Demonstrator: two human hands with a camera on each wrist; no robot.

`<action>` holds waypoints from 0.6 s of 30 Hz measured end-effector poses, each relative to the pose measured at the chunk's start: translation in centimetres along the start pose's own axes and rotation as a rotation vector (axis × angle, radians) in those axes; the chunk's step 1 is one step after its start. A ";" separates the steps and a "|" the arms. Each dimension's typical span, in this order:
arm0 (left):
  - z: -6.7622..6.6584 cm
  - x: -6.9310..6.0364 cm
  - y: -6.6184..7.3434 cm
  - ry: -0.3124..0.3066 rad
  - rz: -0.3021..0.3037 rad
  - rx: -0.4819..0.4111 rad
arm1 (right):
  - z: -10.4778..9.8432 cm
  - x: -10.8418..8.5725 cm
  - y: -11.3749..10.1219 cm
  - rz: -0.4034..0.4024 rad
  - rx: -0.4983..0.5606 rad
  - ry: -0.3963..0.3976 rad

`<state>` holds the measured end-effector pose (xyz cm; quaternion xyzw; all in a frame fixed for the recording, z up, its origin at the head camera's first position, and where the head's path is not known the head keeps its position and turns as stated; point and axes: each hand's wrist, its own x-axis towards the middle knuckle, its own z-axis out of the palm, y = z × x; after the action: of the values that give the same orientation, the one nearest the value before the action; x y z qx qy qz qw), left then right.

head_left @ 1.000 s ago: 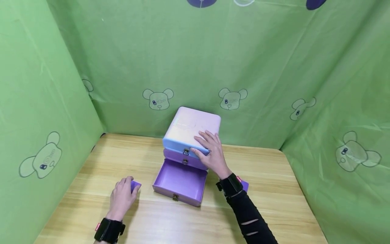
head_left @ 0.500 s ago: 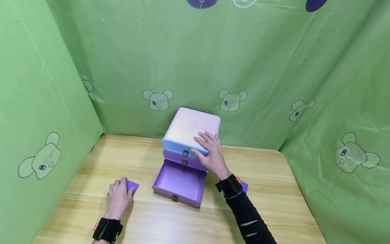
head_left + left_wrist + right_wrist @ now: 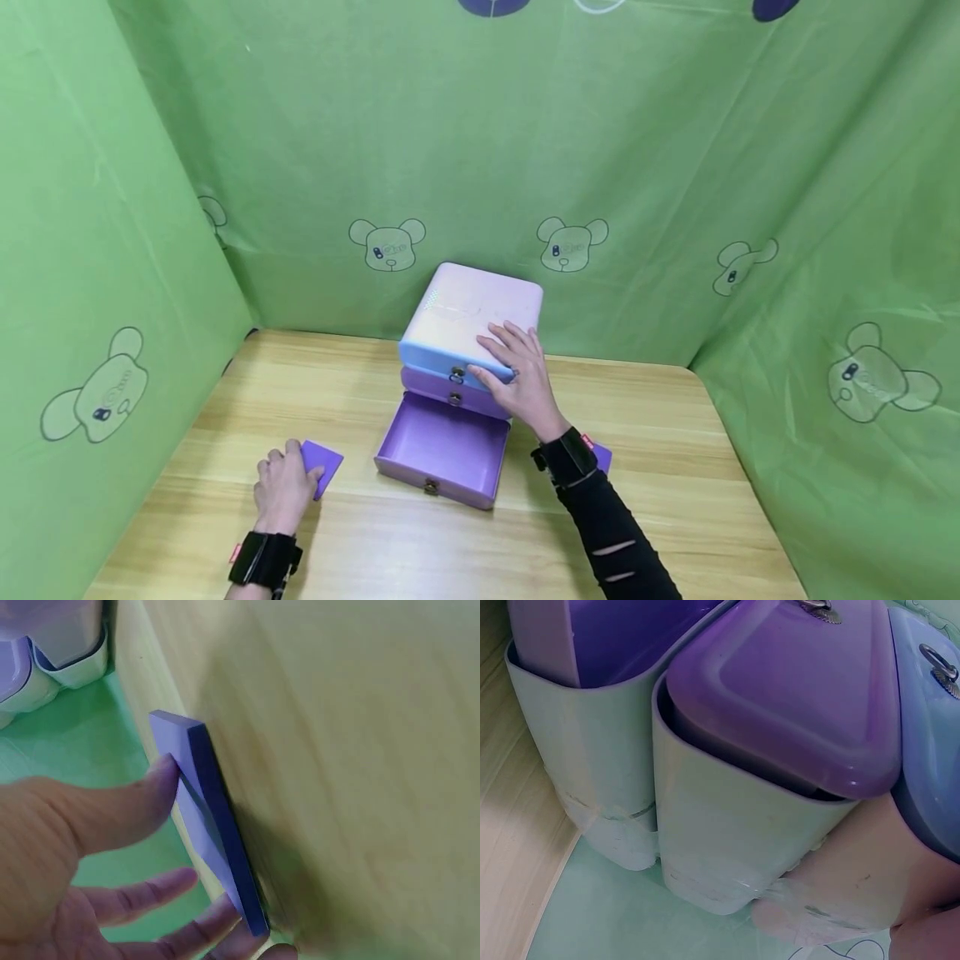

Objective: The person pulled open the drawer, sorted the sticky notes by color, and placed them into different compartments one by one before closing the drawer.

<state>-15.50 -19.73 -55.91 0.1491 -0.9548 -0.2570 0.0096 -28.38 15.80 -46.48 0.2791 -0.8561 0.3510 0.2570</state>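
Note:
My left hand (image 3: 281, 492) holds a flat purple square piece (image 3: 322, 467) over the left part of the table. In the left wrist view, the thumb touches the purple piece (image 3: 187, 795) near one end, and fingers meet its other end. My right hand (image 3: 525, 387) rests on a small three-tier drawer cabinet (image 3: 465, 304), fingers spread over its pale pink top and thumb by the front edge. The bottom purple drawer (image 3: 442, 446) is pulled out with nothing inside. Above it, the purple middle drawer (image 3: 802, 682) and blue top drawer (image 3: 930, 712) are pushed in.
Another purple piece (image 3: 602, 458) lies on the wooden table (image 3: 660, 508), partly hidden by my right wrist. Green cloth (image 3: 480, 150) printed with bear faces hangs behind the table and at both sides. The cabinet stands close to the back cloth.
My left hand has moved slightly left and away from the open drawer with the purple piece, more of which now shows. My right hand and the drawer cabinet have stayed in place.

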 end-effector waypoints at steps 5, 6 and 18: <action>-0.4 0.4 0.1 -0.051 -0.062 -0.032 | -0.1 0.0 0.1 0.007 -0.003 -0.011; -0.4 0.4 0.1 -0.061 -0.069 -0.036 | -0.1 -0.1 0.1 0.007 -0.005 -0.012; -0.8 1.0 -0.3 -0.134 -0.116 -0.133 | -0.1 0.0 0.1 0.016 -0.008 -0.019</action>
<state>-16.31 -20.62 -55.40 0.1855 -0.9239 -0.3293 -0.0595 -28.39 15.95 -46.43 0.2746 -0.8620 0.3470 0.2471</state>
